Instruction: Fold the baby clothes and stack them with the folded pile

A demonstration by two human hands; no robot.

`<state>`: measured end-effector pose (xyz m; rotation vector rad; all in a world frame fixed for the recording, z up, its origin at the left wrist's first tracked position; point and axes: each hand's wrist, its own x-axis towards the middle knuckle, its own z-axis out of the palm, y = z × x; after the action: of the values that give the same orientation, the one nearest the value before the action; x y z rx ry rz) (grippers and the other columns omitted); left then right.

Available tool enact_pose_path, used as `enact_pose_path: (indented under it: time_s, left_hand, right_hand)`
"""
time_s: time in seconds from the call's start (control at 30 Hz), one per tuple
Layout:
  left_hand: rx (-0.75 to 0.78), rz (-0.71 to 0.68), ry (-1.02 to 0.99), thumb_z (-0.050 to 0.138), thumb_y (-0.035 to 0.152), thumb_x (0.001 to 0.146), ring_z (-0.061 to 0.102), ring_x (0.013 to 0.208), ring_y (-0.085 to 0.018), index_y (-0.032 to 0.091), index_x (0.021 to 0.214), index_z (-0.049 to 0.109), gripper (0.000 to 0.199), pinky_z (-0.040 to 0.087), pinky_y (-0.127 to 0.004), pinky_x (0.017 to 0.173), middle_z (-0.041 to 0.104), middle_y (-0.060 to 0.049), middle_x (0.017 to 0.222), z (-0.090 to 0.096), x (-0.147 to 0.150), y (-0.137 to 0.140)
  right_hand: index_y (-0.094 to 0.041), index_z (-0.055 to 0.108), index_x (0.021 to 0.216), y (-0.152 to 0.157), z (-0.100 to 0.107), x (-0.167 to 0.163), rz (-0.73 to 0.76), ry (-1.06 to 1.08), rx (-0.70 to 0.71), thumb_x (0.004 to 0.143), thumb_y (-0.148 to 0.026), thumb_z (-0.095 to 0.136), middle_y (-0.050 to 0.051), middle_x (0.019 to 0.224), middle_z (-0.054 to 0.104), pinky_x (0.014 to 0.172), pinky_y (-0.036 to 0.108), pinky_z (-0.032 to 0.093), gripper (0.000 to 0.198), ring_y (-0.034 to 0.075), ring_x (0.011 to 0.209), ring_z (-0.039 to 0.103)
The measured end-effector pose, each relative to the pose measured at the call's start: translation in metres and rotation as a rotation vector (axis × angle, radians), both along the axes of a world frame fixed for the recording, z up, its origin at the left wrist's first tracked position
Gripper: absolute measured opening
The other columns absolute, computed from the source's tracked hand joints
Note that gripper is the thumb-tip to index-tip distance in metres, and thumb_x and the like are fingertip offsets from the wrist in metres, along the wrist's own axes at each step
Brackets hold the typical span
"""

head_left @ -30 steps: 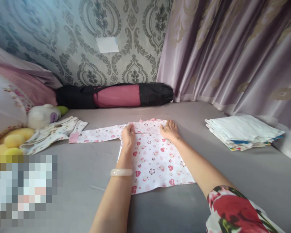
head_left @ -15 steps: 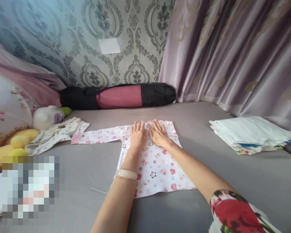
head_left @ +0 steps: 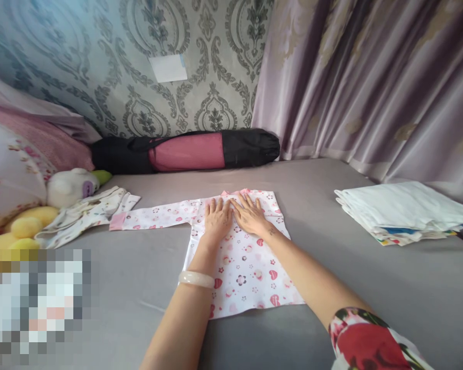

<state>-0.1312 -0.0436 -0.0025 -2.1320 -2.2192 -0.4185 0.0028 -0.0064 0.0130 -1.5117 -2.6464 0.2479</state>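
A small white long-sleeved shirt (head_left: 241,277) with pink hearts and flowers lies spread flat on the grey sheet. One sleeve, ending in a pink cuff, stretches out to the left; no sleeve shows extended on the right. My left hand (head_left: 218,220), with a pale bangle on its wrist, rests flat on the upper chest just below the pink collar. Beside it, my right hand (head_left: 249,211) also presses palm-down on the cloth, fingers spread. The two hands are close together near the thumbs, and neither grips anything.
A stack of folded white cloths (head_left: 405,208) lies at the right. To the left are a crumpled patterned garment (head_left: 88,213), plush toys (head_left: 67,187) and a blurred-out patch. A black and pink rolled bag (head_left: 187,151) lies along the wall, near the curtain (head_left: 332,77).
Both hands have slid slightly down from the collar, so more of its pink edge shows. The view has shifted a little.
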Motion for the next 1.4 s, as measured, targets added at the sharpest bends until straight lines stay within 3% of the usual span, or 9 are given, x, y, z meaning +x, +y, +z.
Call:
enact_pose_path:
  time_s: [0.23, 0.4, 0.67, 0.87, 0.97, 1.23, 1.4]
  left_hand:
    - [0.09, 0.053, -0.042, 0.032, 0.036, 0.1, 0.027, 0.145, -0.032, 0.021, 0.143, 0.047, 0.048, 0.02, -0.055, 0.117, 0.045, -0.011, 0.15, 0.0, -0.001, 0.002]
    - [0.017, 0.015, -0.012, 0.033, 0.036, 0.099, 0.03, 0.143, -0.034, 0.02, 0.142, 0.048, 0.048, 0.021, -0.056, 0.116, 0.045, -0.012, 0.15, 0.0, -0.001, 0.001]
    - [0.002, 0.006, -0.012, 0.032, 0.039, 0.1, 0.03, 0.143, -0.035, 0.018, 0.144, 0.046, 0.051, 0.023, -0.056, 0.115, 0.042, -0.013, 0.151, -0.003, -0.003, 0.001]
    - [0.075, 0.115, -0.046, 0.032, 0.04, 0.099, 0.026, 0.145, -0.034, 0.016, 0.142, 0.048, 0.052, 0.017, -0.058, 0.117, 0.043, -0.014, 0.151, -0.001, -0.003, 0.002]
    - [0.034, 0.106, -0.047, 0.034, 0.039, 0.099, 0.028, 0.144, -0.035, 0.015, 0.141, 0.049, 0.051, 0.017, -0.059, 0.117, 0.041, -0.015, 0.152, 0.0, -0.003, 0.001]
    - [0.002, 0.097, -0.032, 0.033, 0.039, 0.099, 0.031, 0.143, -0.035, 0.016, 0.14, 0.049, 0.05, 0.02, -0.06, 0.115, 0.04, -0.016, 0.152, 0.0, -0.004, 0.0]
    - [0.02, 0.122, -0.062, 0.032, 0.039, 0.099, 0.03, 0.143, -0.034, 0.01, 0.142, 0.046, 0.054, 0.02, -0.057, 0.117, 0.039, -0.018, 0.152, 0.002, -0.005, 0.0]
  right_hand:
    - [-0.022, 0.024, 0.155, -0.004, 0.003, 0.005, -0.096, 0.035, 0.052, 0.102, -0.037, 0.02, 0.007, 0.163, 0.011, 0.118, 0.054, 0.004, 0.055, 0.025, 0.15, 0.004]
    - [-0.022, 0.024, 0.155, -0.003, 0.004, 0.007, -0.148, 0.008, -0.023, 0.102, -0.039, 0.018, 0.007, 0.163, 0.013, 0.118, 0.055, 0.005, 0.056, 0.028, 0.149, 0.008]
    - [-0.021, 0.026, 0.155, -0.001, 0.002, 0.008, -0.135, 0.043, -0.024, 0.101, -0.038, 0.019, 0.007, 0.163, 0.014, 0.117, 0.057, 0.006, 0.056, 0.028, 0.149, 0.01]
    - [-0.004, 0.02, 0.154, 0.001, -0.002, 0.012, -0.257, 0.033, 0.046, 0.101, -0.038, 0.018, 0.014, 0.161, 0.014, 0.119, 0.051, 0.002, 0.063, 0.025, 0.149, 0.009]
    - [0.002, 0.022, 0.152, 0.001, -0.003, 0.013, -0.281, 0.006, 0.025, 0.1, -0.04, 0.018, 0.017, 0.161, 0.013, 0.12, 0.049, 0.004, 0.067, 0.027, 0.149, 0.009]
    - [0.001, 0.019, 0.153, 0.002, -0.003, 0.012, -0.29, -0.015, -0.014, 0.101, -0.041, 0.016, 0.016, 0.161, 0.009, 0.119, 0.05, 0.004, 0.067, 0.028, 0.149, 0.008]
    - [0.001, 0.022, 0.153, 0.003, 0.001, 0.016, -0.313, -0.005, 0.019, 0.1, -0.038, 0.016, 0.016, 0.161, 0.015, 0.12, 0.048, 0.006, 0.065, 0.027, 0.148, 0.012]
